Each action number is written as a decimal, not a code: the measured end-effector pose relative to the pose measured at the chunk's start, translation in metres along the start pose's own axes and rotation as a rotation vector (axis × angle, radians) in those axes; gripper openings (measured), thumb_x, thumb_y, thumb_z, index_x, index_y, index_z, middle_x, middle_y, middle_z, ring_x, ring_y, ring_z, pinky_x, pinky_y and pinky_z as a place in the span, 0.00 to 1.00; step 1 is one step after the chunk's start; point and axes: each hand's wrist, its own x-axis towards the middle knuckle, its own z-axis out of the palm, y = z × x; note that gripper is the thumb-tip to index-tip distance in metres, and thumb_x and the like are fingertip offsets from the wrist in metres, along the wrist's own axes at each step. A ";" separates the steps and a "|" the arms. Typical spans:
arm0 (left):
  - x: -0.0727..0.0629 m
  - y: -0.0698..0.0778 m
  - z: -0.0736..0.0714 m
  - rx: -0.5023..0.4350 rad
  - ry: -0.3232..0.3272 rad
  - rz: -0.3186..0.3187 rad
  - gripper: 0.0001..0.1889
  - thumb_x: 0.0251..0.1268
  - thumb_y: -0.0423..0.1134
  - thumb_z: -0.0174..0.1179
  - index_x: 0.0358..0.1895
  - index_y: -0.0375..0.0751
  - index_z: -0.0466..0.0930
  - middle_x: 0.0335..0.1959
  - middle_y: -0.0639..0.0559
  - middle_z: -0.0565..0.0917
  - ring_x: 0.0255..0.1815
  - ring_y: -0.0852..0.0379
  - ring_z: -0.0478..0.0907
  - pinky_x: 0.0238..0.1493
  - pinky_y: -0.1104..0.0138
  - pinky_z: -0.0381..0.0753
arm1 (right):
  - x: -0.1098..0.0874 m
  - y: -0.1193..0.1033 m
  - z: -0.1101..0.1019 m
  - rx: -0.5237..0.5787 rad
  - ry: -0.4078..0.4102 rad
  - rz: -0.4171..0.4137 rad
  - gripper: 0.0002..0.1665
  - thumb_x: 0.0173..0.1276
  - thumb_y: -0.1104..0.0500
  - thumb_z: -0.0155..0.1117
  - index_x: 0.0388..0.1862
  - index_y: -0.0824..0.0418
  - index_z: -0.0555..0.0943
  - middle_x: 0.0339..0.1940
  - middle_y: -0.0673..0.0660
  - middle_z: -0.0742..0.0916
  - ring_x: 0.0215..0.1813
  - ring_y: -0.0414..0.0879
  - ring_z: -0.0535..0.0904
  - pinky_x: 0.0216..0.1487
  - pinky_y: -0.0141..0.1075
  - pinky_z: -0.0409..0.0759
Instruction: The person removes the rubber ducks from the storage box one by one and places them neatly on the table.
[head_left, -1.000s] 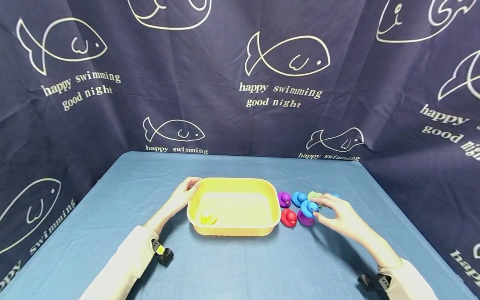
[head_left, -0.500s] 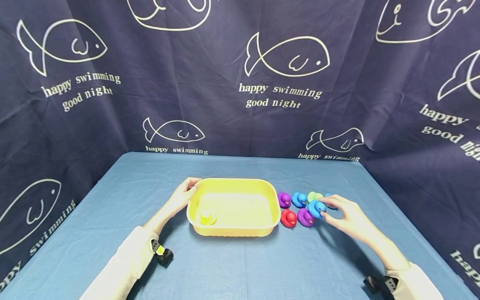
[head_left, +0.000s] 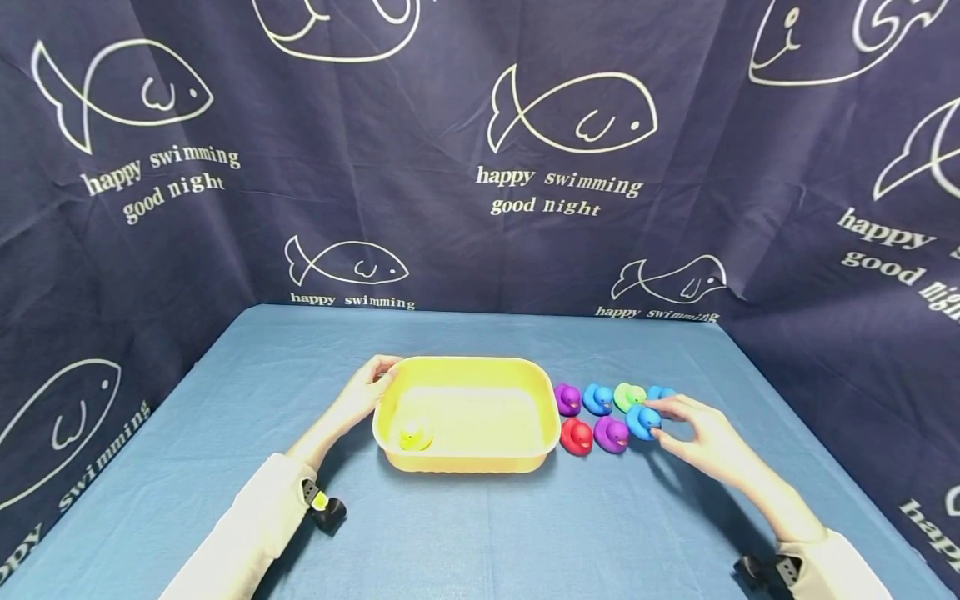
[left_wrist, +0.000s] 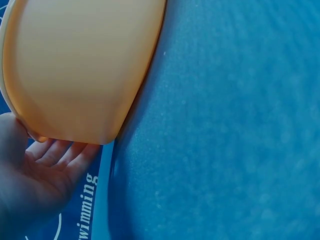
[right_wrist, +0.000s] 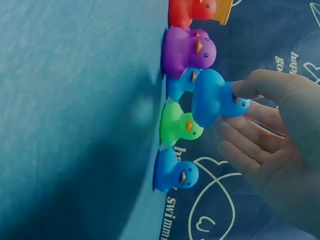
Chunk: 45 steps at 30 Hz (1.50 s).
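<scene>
My left hand (head_left: 371, 385) grips the left end of a yellow plastic tub (head_left: 467, 461); in the left wrist view its fingers (left_wrist: 65, 157) reach behind the wall. A yellow rubber duck (head_left: 415, 435) sits in the tub's near left corner. Between thumb and fingers, my right hand (head_left: 708, 437) pinches a blue rubber duck (right_wrist: 212, 97), held just off the cloth in the right wrist view. Beside it are a purple duck (head_left: 611, 434) and a red duck (head_left: 577, 436). Behind stand another purple duck (head_left: 567, 400), a blue one (head_left: 598, 399), a green one (head_left: 629, 397) and a partly hidden blue one (right_wrist: 172, 170).
Blue cloth (head_left: 480, 533) covers the table. Dark fish-printed curtains (head_left: 450, 208) rise at its back and sides. The ducks stand close together, right beside the tub's right wall.
My right hand has carried the blue duck to the right and slightly down, from over the near purple duck to its right side. The left hand and tub stay put.
</scene>
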 end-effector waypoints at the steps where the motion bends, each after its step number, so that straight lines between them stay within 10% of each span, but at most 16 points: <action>1: 0.000 0.000 0.000 0.001 0.000 0.002 0.16 0.72 0.35 0.47 0.57 0.28 0.69 0.53 0.32 0.76 0.48 0.53 0.76 0.44 0.76 0.74 | -0.001 0.001 0.000 0.000 -0.005 0.006 0.25 0.45 0.68 0.74 0.46 0.62 0.82 0.40 0.52 0.85 0.39 0.46 0.83 0.47 0.11 0.66; 26: -0.005 0.017 0.000 -0.015 -0.011 -0.007 0.16 0.73 0.31 0.45 0.57 0.24 0.68 0.54 0.28 0.75 0.51 0.43 0.75 0.43 0.76 0.74 | -0.011 0.014 0.007 0.012 -0.058 0.036 0.22 0.44 0.68 0.75 0.42 0.62 0.83 0.38 0.53 0.86 0.37 0.45 0.82 0.43 0.13 0.69; 45: 0.002 -0.004 0.000 -0.003 -0.018 0.007 0.17 0.73 0.35 0.46 0.57 0.27 0.68 0.54 0.31 0.76 0.52 0.43 0.75 0.45 0.76 0.74 | -0.012 0.014 0.006 0.039 -0.084 0.031 0.25 0.43 0.67 0.76 0.44 0.63 0.82 0.39 0.54 0.85 0.39 0.41 0.82 0.45 0.14 0.70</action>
